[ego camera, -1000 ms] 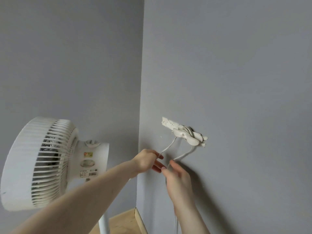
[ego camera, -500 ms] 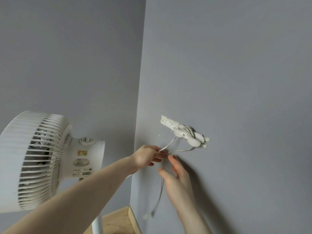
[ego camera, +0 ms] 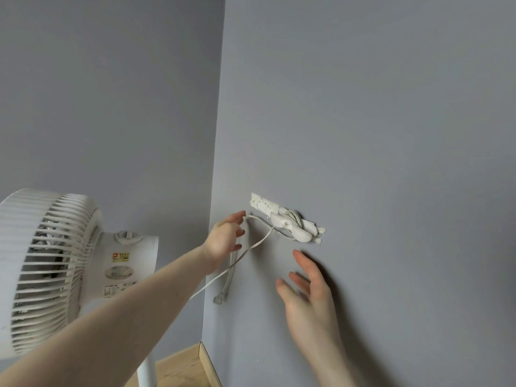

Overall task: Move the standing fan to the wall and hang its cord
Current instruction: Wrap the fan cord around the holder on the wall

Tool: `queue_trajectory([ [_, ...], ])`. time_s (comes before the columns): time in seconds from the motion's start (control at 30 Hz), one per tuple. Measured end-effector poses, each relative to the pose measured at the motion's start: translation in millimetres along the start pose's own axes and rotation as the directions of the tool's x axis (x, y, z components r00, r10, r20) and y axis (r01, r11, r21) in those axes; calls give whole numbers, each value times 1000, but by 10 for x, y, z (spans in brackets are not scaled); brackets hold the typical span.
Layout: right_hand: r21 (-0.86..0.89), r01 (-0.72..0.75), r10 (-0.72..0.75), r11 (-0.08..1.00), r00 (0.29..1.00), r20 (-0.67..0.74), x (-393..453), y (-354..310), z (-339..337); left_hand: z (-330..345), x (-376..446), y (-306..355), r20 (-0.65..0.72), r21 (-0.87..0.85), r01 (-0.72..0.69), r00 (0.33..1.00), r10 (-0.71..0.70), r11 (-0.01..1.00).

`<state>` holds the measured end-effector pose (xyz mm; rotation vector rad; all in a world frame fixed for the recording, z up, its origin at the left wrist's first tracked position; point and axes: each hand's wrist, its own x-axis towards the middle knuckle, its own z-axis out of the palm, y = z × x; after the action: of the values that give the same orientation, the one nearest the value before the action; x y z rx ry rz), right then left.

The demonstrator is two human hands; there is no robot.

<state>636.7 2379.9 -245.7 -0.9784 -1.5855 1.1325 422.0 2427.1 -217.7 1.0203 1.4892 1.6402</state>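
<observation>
Cord (ego camera: 252,248) of white flex runs from a white wall hook (ego camera: 290,229), where several turns are wound around the mount, down and outward to the left hand (ego camera: 226,241). Left hand pinches one strand of the cord between thumb and fingertips just beside the wall (ego camera: 377,135), slightly lower than the hook and to its left. From this grip a loop drops beneath the hand and ends in a small plug (ego camera: 218,300), which hangs free against the wall below the wrist. A second strand passes from the hook diagonally under the left forearm toward the fan.

Right hand (ego camera: 307,291) is released: fingers spread and extended, palm facing the wall, holding nothing, below the hook and to the right of the left hand, apart from the cord.

Standing fan (ego camera: 55,275) is upright to the left of the left forearm, close to the corner where two grey walls meet; its white grille faces left, its motor housing bears labels, and its pole (ego camera: 146,370) descends beneath the forearm to a wooden floor (ego camera: 178,370).
</observation>
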Motion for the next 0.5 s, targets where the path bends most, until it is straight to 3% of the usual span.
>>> queue_trajectory([
  [0.3,87,116,-109,989,991,-80,-81,-101,-169,3,5,760,-65,-353,-95,995,77,931],
  [0.4,90,113,-105,989,990,-90,-129,-124,-227,65,-50,959,-121,-232,-191,979,166,954],
  [0.5,98,108,-98,989,990,-106,-195,-155,-293,138,-93,1124,-191,26,-344,920,343,939],
])
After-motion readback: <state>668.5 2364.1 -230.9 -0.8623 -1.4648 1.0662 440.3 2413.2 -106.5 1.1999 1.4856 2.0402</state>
